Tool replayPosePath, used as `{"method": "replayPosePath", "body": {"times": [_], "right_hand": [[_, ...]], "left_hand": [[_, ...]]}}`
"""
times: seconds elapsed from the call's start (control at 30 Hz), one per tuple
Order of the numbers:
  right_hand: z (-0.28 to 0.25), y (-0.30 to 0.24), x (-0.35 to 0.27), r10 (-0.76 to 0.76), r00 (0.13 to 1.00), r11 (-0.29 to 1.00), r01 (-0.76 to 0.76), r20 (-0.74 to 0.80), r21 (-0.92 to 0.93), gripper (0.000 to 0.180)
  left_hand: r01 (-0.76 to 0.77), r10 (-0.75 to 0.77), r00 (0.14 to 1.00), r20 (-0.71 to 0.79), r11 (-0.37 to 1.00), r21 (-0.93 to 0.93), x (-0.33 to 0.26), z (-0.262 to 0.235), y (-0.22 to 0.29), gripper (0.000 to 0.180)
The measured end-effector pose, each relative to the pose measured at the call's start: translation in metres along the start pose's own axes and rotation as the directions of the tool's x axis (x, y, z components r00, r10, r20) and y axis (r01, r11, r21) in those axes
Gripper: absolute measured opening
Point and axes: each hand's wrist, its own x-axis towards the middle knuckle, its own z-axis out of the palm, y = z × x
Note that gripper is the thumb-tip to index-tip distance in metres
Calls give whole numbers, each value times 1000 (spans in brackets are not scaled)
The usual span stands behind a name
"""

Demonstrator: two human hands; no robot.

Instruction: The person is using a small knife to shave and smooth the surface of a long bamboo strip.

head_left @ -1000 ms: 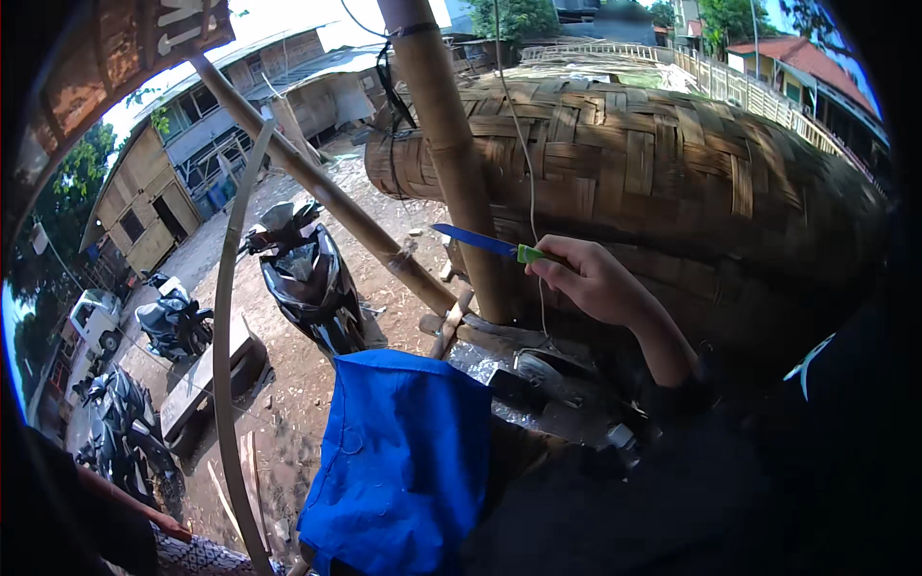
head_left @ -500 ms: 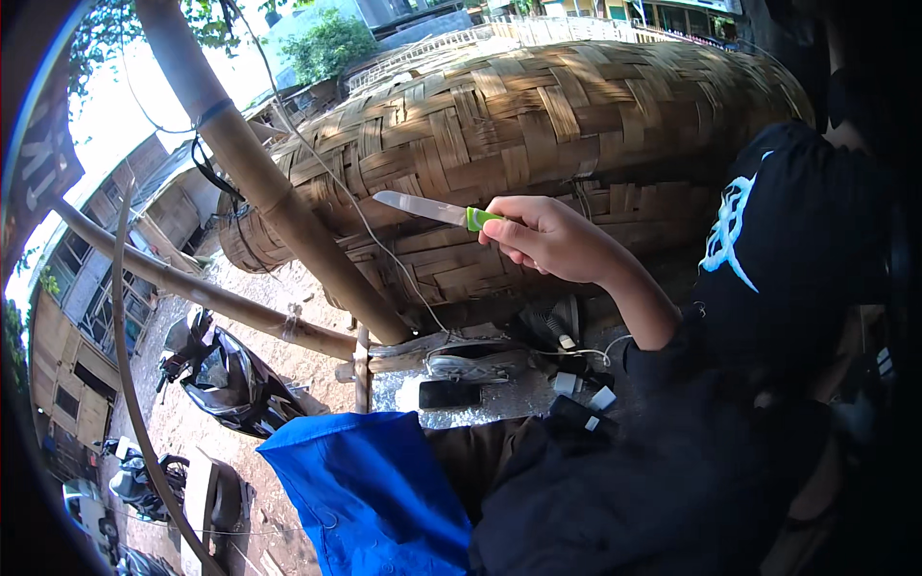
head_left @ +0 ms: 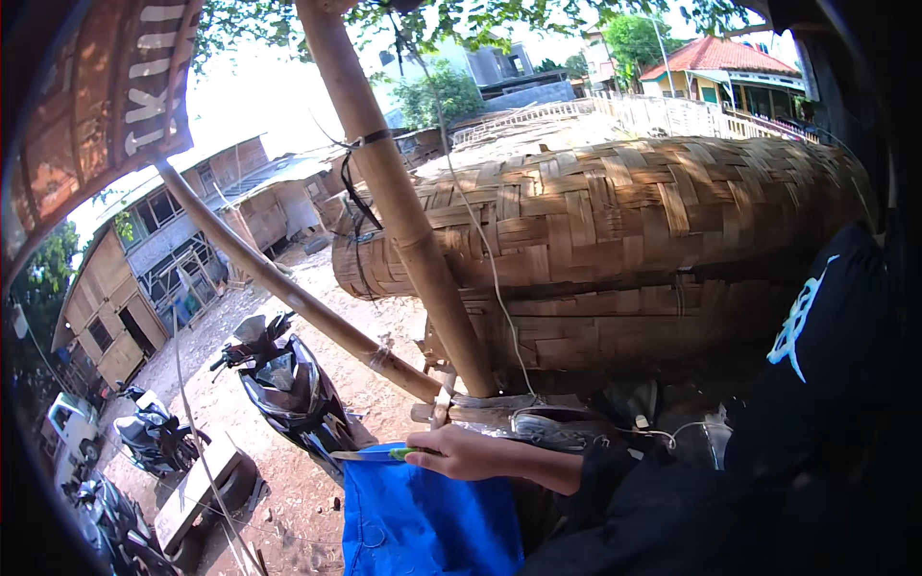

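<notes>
Outdoor yard, dirt ground, parked scooter (head_left: 288, 389), rolled woven bamboo mat (head_left: 615, 221) lying behind a leaning bamboo pole (head_left: 403, 211). Right hand (head_left: 461, 453) is clenching a green-handled knife (head_left: 370, 455); the blade's long axis is pointing to nine o'clock, resting just above blue cloth (head_left: 423, 518). Left hand is lying out of sight.

The right hand (head_left: 461, 453) holds a green-handled knife (head_left: 370, 455) above a blue cloth (head_left: 423, 523), near the bamboo pole (head_left: 403, 211).
</notes>
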Motion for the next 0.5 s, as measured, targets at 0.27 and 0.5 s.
{"method": "replayPosePath", "body": {"times": [0.27,0.5], "right_hand": [[71,42,40,149,906,969,-213,396,122,25],[91,110,54,339,939,851,-331,-55,-408,36]], "left_hand": [[493,-493,864,106,780,-386,-74,51,-36,45],[484,-554,828,-92,787,-383,-88,64,6,34]]}}
